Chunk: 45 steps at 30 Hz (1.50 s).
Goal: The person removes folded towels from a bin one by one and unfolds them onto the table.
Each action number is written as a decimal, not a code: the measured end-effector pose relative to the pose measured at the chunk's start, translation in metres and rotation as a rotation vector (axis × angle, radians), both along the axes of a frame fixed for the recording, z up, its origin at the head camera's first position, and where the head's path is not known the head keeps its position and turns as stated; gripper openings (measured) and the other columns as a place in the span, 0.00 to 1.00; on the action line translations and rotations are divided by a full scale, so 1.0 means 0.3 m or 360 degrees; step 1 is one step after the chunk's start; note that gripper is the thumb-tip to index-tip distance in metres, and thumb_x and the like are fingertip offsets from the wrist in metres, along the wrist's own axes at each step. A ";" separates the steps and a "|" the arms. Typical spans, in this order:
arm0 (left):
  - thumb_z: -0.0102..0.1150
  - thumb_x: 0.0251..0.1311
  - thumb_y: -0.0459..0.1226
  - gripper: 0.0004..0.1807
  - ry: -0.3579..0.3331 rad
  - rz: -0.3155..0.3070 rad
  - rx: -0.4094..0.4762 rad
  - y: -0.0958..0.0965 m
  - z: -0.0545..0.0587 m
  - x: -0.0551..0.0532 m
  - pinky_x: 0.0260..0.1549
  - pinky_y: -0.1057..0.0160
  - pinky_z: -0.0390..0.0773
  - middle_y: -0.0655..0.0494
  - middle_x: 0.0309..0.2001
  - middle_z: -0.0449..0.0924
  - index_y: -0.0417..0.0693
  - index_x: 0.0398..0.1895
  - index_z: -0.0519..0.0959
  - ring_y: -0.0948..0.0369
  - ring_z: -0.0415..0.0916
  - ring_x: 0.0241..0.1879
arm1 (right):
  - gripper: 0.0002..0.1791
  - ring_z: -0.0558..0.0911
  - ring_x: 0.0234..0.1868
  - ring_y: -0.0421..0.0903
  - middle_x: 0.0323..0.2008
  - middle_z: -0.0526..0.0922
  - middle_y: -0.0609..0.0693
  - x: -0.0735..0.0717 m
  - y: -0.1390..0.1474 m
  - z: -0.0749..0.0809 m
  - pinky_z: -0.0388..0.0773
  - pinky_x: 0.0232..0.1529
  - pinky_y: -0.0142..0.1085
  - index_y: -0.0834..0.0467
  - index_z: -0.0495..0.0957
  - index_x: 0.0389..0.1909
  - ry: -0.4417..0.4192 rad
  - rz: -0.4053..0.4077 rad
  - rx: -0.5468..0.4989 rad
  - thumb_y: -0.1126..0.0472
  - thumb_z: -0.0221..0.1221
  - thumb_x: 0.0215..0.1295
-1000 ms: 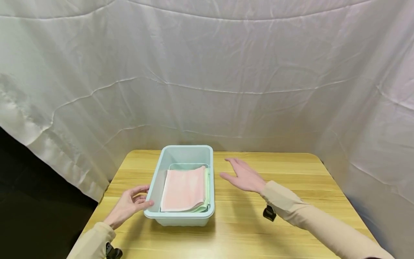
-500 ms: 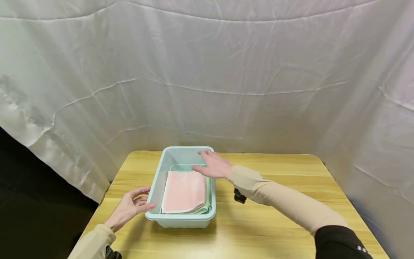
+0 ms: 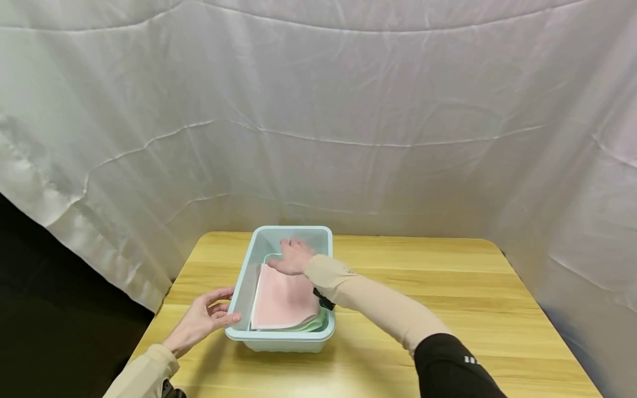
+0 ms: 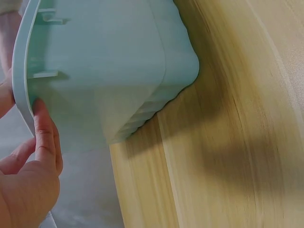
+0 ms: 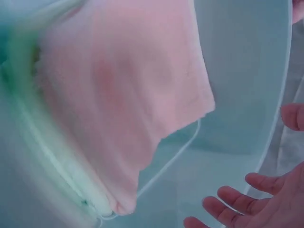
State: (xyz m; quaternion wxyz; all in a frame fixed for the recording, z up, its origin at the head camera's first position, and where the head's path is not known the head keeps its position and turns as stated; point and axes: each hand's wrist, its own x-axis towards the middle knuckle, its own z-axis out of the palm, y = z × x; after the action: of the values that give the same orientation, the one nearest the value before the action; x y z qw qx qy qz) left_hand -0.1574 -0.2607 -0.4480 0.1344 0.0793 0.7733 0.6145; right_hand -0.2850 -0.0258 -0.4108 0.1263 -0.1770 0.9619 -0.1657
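Note:
A pale blue plastic bin (image 3: pixel 278 335) stands on the table, tall-sided and rounded at the corners. My left hand (image 3: pixel 201 318) grips its left rim, the thumb over the top and the fingers (image 4: pixel 45 137) outside under the lip. Inside lies a folded pink cloth (image 3: pixel 281 304), also large in the right wrist view. A light green cloth (image 3: pixel 314 323) shows beneath and beside it. Over the far end of the pink cloth my right hand (image 3: pixel 293 257) is held with spread fingers, holding nothing. Whether it touches the cloth cannot be told.
The wooden table (image 3: pixel 423 287) extends to the right of the bin. Behind and around it hangs a pale grey curtain (image 3: pixel 358 110). Under the cloths, a thin pale rounded outline (image 5: pixel 168 159) runs along the bin's inside. Dark fabric (image 3: pixel 59 309) fills the lower left.
My right hand has moved left, from beside the bin across its right wall to over the pink cloth. The left hand keeps its hold on the rim.

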 end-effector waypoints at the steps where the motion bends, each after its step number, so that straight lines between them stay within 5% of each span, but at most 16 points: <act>1: 0.69 0.59 0.32 0.44 -0.0004 -0.0004 0.0005 0.001 0.000 0.002 0.47 0.68 0.84 0.23 0.67 0.63 0.24 0.73 0.56 0.55 0.83 0.51 | 0.42 0.65 0.75 0.56 0.75 0.64 0.58 -0.001 -0.010 -0.011 0.70 0.69 0.56 0.56 0.58 0.76 -0.0001 -0.0010 0.0004 0.35 0.49 0.69; 11: 0.68 0.60 0.31 0.43 -0.0016 -0.0014 0.0007 -0.008 -0.004 0.002 0.44 0.65 0.85 0.26 0.67 0.62 0.25 0.73 0.55 0.53 0.82 0.51 | 0.43 0.63 0.76 0.56 0.76 0.62 0.58 -0.077 -0.131 -0.197 0.69 0.70 0.58 0.56 0.58 0.76 0.0044 -0.0126 0.0077 0.36 0.53 0.69; 19: 0.67 0.60 0.30 0.45 -0.0039 -0.0037 0.0033 -0.021 -0.018 0.023 0.43 0.65 0.86 0.25 0.65 0.59 0.23 0.74 0.52 0.57 0.82 0.49 | 0.39 0.70 0.69 0.55 0.66 0.72 0.57 -0.060 -0.180 -0.334 0.69 0.69 0.55 0.57 0.66 0.70 0.0055 -0.0108 0.0167 0.36 0.56 0.66; 30: 0.67 0.59 0.29 0.44 0.0024 -0.0055 -0.0003 -0.018 0.001 0.024 0.41 0.65 0.86 0.27 0.60 0.62 0.23 0.73 0.53 0.60 0.83 0.47 | 0.42 0.67 0.71 0.57 0.70 0.69 0.60 -0.070 -0.186 -0.354 0.64 0.72 0.55 0.58 0.65 0.71 0.0017 -0.0139 0.0203 0.33 0.53 0.66; 40: 0.68 0.59 0.29 0.45 -0.0012 -0.0062 0.0013 -0.005 0.001 0.011 0.42 0.64 0.86 0.26 0.61 0.61 0.23 0.74 0.52 0.54 0.83 0.49 | 0.49 0.55 0.81 0.54 0.79 0.56 0.60 -0.082 -0.154 -0.380 0.52 0.82 0.45 0.57 0.52 0.79 -0.0168 -0.0136 0.0201 0.29 0.48 0.68; 45: 0.68 0.59 0.29 0.45 -0.0013 -0.0068 0.0008 -0.005 0.002 0.010 0.42 0.64 0.86 0.26 0.60 0.62 0.23 0.74 0.52 0.60 0.82 0.47 | 0.49 0.56 0.80 0.53 0.78 0.58 0.59 -0.082 -0.154 -0.389 0.52 0.81 0.45 0.56 0.53 0.78 -0.0144 -0.0131 0.0237 0.28 0.49 0.67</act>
State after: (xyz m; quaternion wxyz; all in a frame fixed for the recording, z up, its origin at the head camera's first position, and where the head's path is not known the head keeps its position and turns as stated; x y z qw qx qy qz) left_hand -0.1542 -0.2621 -0.4474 0.1504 0.0937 0.7694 0.6137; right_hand -0.3096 -0.0720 -0.5276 0.1756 -0.1199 0.9713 -0.1065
